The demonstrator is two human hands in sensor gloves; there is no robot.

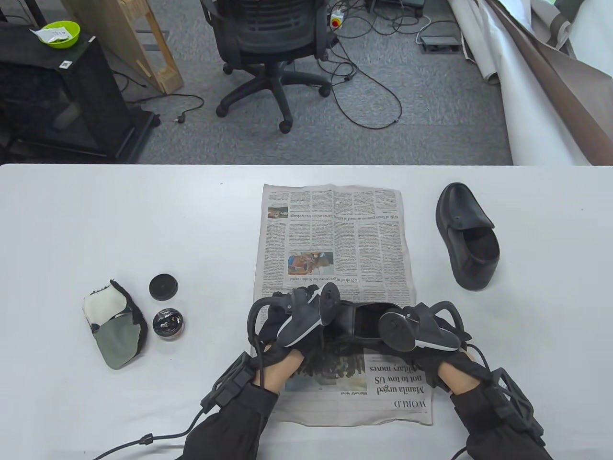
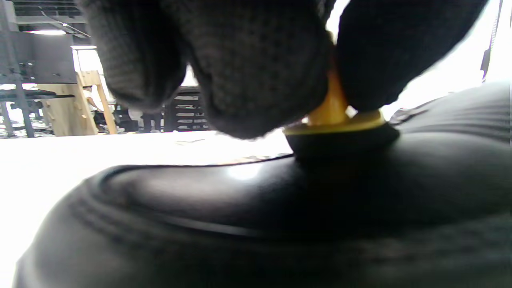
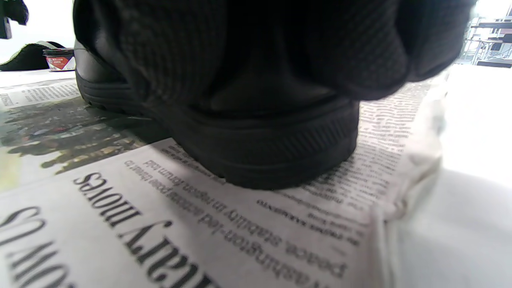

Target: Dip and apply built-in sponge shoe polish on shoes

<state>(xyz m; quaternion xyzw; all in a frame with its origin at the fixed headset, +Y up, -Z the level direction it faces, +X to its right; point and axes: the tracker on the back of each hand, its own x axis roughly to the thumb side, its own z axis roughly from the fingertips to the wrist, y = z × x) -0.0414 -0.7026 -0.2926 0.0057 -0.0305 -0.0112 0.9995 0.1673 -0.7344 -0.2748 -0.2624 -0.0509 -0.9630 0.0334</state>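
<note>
Pressing the sponge applicator (image 2: 340, 128), pinched in my left hand (image 1: 292, 318), onto the shoe (image 1: 361, 323) at the newspaper's (image 1: 335, 230) near edge; right hand (image 1: 421, 330) apparently clasps the heel—short, even strokes.

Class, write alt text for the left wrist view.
Gloved left-hand fingers pinch a yellow-handled sponge applicator and press it onto a black shoe filling the lower frame; a blurred, bright room lies behind.
</note>
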